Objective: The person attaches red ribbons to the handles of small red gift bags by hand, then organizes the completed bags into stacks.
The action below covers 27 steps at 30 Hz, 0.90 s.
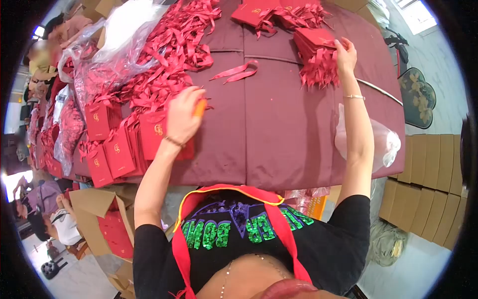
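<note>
Fingers of left hand (181, 117) closed round orange tool (200, 107), right hand (345, 56) fingers half-open on red pouches (314, 41)

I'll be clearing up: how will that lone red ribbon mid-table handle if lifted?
The ribbon lies flat and looped, so probably floppy. It looks thin, likely very light. Pushed across the cloth, it would likely bunch.

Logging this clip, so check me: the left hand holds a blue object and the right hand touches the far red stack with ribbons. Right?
Not quite. The head view shows the object in the left hand is orange, not blue. The right hand does touch the far red stack with ribbons.
</note>
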Each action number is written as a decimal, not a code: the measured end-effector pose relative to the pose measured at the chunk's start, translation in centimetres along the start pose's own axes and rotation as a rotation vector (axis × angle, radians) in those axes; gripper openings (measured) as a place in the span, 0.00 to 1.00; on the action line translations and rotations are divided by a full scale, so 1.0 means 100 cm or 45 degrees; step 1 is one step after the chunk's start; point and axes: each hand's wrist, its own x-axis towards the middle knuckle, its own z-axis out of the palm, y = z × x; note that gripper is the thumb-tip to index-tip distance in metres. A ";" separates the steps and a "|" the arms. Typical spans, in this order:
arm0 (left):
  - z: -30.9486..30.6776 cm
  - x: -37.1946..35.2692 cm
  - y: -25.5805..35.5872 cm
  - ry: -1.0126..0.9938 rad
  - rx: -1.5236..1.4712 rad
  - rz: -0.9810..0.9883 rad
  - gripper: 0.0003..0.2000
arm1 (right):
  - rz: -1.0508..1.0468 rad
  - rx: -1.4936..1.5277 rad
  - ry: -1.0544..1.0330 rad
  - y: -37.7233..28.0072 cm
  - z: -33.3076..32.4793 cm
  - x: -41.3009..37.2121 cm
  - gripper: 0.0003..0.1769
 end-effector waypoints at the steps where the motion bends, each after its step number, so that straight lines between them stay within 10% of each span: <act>1: 0.019 0.018 0.011 -0.109 -0.108 0.015 0.12 | 0.116 0.018 0.008 0.006 0.001 0.015 0.28; 13: 0.181 0.115 -0.030 -0.740 -0.176 -0.142 0.13 | 0.537 -0.005 -0.345 0.054 0.022 0.078 0.50; 16: 0.152 0.127 -0.057 -0.507 -0.180 0.056 0.07 | 0.575 0.073 -0.515 0.073 0.028 0.079 0.66; 19: 0.106 0.143 -0.123 0.002 -0.164 -0.250 0.10 | 0.821 0.245 -0.656 0.078 0.020 0.061 0.71; 23: 0.054 0.130 -0.195 0.099 0.314 -0.735 0.17 | 0.897 0.189 -0.751 0.102 0.018 0.055 0.66; 25: 0.047 0.114 -0.193 0.165 0.381 -0.748 0.25 | 0.962 0.523 -1.238 0.105 0.016 0.059 0.62; 27: 0.054 0.104 -0.178 0.228 0.296 -0.534 0.25 | 0.896 0.275 -1.032 0.087 0.014 0.047 0.36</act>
